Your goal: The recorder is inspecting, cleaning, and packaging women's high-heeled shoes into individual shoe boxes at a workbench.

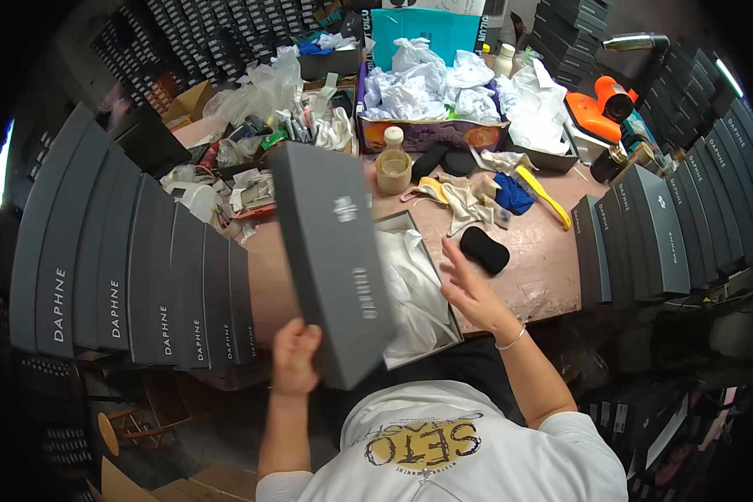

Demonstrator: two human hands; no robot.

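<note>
A long dark grey shoebox lid [333, 268] is raised and tilted in front of me, slightly blurred. My left hand [296, 356] is closed on its lower left edge. Partly hidden behind the lid, an open grey shoebox [427, 253] lies on the table's near edge. White tissue paper [418, 293] fills it and covers whatever may be inside. My right hand [473, 289] is open, fingers stretched out, beside the box's right wall and holding nothing. A black oval sponge-like pad [484, 250] lies just beyond that hand.
Rows of grey shoeboxes [142, 276] stand on the left and more shoeboxes [644, 226] on the right. Farther back are a carton of crumpled paper [431, 134], a bottle [393, 163], rags [468, 205], a yellow-handled brush [544, 197] and an orange device [594, 113].
</note>
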